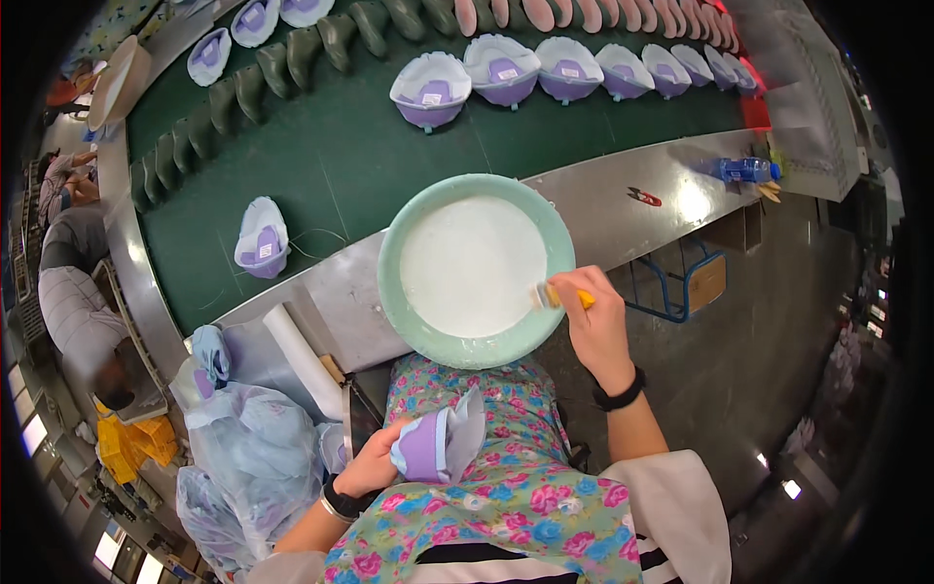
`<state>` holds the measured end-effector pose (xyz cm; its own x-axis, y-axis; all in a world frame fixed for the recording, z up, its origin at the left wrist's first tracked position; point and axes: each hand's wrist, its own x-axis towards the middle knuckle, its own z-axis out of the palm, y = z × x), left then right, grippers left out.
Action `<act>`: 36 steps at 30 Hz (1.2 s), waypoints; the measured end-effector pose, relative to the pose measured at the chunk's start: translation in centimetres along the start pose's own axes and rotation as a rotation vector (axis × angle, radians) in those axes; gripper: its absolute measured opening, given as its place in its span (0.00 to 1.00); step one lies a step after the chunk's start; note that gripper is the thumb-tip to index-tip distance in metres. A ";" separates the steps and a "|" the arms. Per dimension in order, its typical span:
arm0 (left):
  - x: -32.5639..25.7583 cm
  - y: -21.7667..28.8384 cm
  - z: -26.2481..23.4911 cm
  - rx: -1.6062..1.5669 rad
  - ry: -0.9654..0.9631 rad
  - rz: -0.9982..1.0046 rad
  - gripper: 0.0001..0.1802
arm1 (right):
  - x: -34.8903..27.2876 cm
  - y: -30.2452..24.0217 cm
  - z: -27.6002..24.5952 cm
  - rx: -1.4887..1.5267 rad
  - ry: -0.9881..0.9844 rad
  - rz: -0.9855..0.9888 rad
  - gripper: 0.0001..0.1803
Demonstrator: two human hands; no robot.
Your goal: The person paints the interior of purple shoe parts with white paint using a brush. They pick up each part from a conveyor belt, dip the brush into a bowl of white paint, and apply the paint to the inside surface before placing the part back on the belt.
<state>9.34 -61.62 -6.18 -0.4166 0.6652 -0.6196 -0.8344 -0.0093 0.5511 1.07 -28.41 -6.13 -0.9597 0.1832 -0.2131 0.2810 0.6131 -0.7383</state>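
Beside a flat green work surface, your right hand grips a yellow-handled brush, your left hand a lilac fabric shoe upper; overloaded bristles could drip white liquid.

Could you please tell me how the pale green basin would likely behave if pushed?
The basin would probably feel heavy and slosh, given the white liquid inside. It might tip, since its near side appears to overhang the counter.
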 end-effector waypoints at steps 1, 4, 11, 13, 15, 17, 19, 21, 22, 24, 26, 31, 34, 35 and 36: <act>0.0 -0.5 -0.6 0.003 -0.038 -0.004 0.22 | 0.0 1.2 0.8 0.026 0.000 0.026 0.08; 0.7 -1.0 -0.9 -0.093 0.066 -0.008 0.26 | 0.3 3.4 4.1 0.066 0.010 0.035 0.09; 6.9 -4.9 -3.6 -0.481 0.430 0.188 0.21 | 0.7 7.7 8.1 0.021 0.065 -0.045 0.11; 7.9 -5.6 -4.5 -0.484 0.403 0.200 0.21 | 0.7 5.1 5.9 0.073 0.107 -0.035 0.11; 8.8 -4.2 -4.1 -0.494 0.358 0.196 0.21 | 0.3 2.1 3.5 0.195 0.046 0.003 0.11; 9.7 -3.2 -3.2 -0.418 0.337 0.220 0.23 | 0.2 -0.2 1.7 0.317 -0.025 -0.032 0.12; 10.6 -2.4 -2.2 -0.393 0.298 0.228 0.27 | 0.2 -1.9 0.9 0.439 -0.123 -0.126 0.12; 10.8 -1.9 -1.8 -0.360 0.202 0.196 0.33 | 0.4 -1.6 0.8 0.452 -0.111 -0.119 0.12; 11.0 -1.6 -1.7 -0.345 0.156 0.180 0.35 | 0.6 -1.3 0.8 0.459 -0.106 -0.115 0.11; 11.0 -1.1 -1.4 -0.337 0.185 0.204 0.36 | 0.6 0.2 0.8 0.423 -0.028 -0.011 0.10; 11.3 -1.0 -1.4 -0.336 0.229 0.226 0.36 | 0.2 1.9 1.1 0.375 0.062 0.081 0.09; 11.7 -0.9 -2.0 -0.301 0.347 0.331 0.33 | -2.0 1.4 1.5 0.469 -0.032 0.404 0.08; 12.1 -0.5 -2.0 -0.237 0.449 0.418 0.22 | -2.5 -1.0 -0.4 0.606 -0.151 0.567 0.08; 12.4 0.0 -1.6 -0.250 0.471 0.444 0.15 | -2.9 -1.7 -1.2 0.655 -0.150 0.543 0.08; 12.5 0.5 -1.2 -0.263 0.493 0.470 0.10 | -2.9 -1.8 -1.4 0.635 -0.146 0.451 0.08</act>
<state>3.25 -54.20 -14.31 -0.8148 0.1338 -0.5641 -0.5603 -0.4315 0.7070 3.40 -28.97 -3.31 -0.7574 0.1800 -0.6276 0.6284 -0.0599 -0.7756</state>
